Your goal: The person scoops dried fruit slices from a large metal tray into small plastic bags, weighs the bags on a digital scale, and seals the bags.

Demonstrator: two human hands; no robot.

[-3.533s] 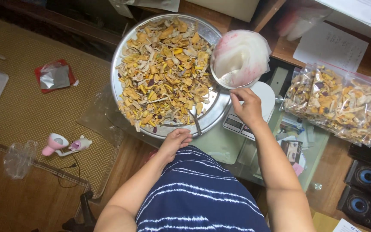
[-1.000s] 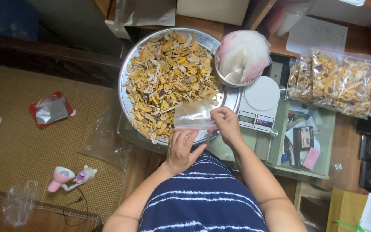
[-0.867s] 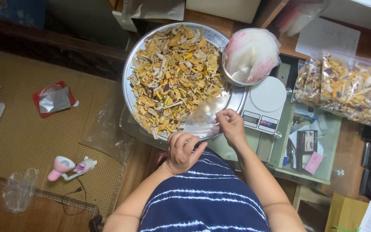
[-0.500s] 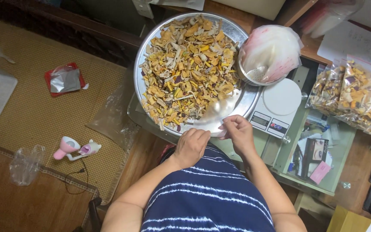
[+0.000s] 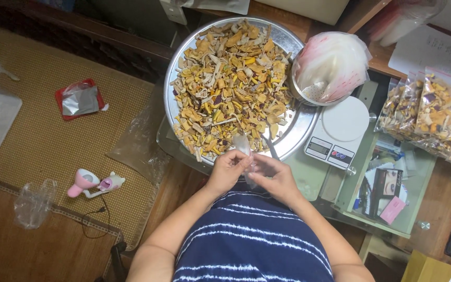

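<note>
My left hand [image 5: 227, 168] and my right hand [image 5: 272, 175] meet close to my body at the near rim of a large round metal tray [image 5: 303, 125]. Both pinch a small clear plastic bag [image 5: 243, 147] between their fingertips. The tray is heaped with yellow and brown dried slices [image 5: 230, 83]. A metal bowl lined with pink-tinted plastic bags [image 5: 330, 67] sits at the tray's right edge.
A white kitchen scale [image 5: 340, 130] stands to the right of the tray. Filled clear bags of the dried mix [image 5: 434, 120] lie at far right. On the woven mat at left lie a red foil pouch [image 5: 79, 99], a pink handheld device [image 5: 95, 183] and crumpled clear plastic [image 5: 32, 203].
My right hand came away from the bowl with a clear bag. Both hands then drew together at the tray's near rim, holding the bag. The camera view shifted a little.
</note>
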